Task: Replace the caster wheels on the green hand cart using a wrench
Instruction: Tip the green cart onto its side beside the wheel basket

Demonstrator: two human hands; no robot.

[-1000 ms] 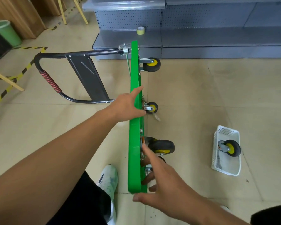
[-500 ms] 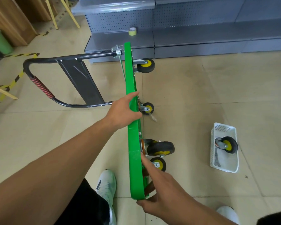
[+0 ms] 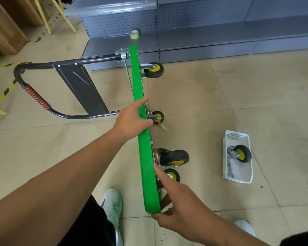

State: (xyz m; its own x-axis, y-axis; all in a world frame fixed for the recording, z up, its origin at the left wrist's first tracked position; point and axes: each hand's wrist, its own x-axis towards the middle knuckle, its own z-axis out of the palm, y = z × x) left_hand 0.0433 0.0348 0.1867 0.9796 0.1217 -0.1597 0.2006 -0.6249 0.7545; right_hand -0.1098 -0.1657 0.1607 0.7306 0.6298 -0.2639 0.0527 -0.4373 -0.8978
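Note:
The green hand cart (image 3: pixel 146 164) stands on its side edge on the floor, with its black folded handle (image 3: pixel 43 89) out to the left. Black caster wheels with yellow hubs stick out on the right side: a far one (image 3: pixel 153 70), a small middle one (image 3: pixel 157 117) and a large near one (image 3: pixel 174 158). My left hand (image 3: pixel 132 119) grips the deck's upper edge at mid-length. My right hand (image 3: pixel 178 203) holds the near corner, fingers wrapped under the deck. A white basket (image 3: pixel 247 178) on the right holds a spare caster (image 3: pixel 240 153) and a wrench (image 3: pixel 229 170).
Grey metal shelving (image 3: pixel 203 43) runs along the back, with a roll of yellow tape (image 3: pixel 134 34) on its lowest shelf. My white shoes (image 3: pixel 112 208) stand near the cart's near end. Yellow-black hazard tape (image 3: pixel 2 96) marks the floor at the left.
Both hands have closed more firmly onto the cart's edge, and the deck has tilted slightly, its near end now further right. The view has shifted a little left.

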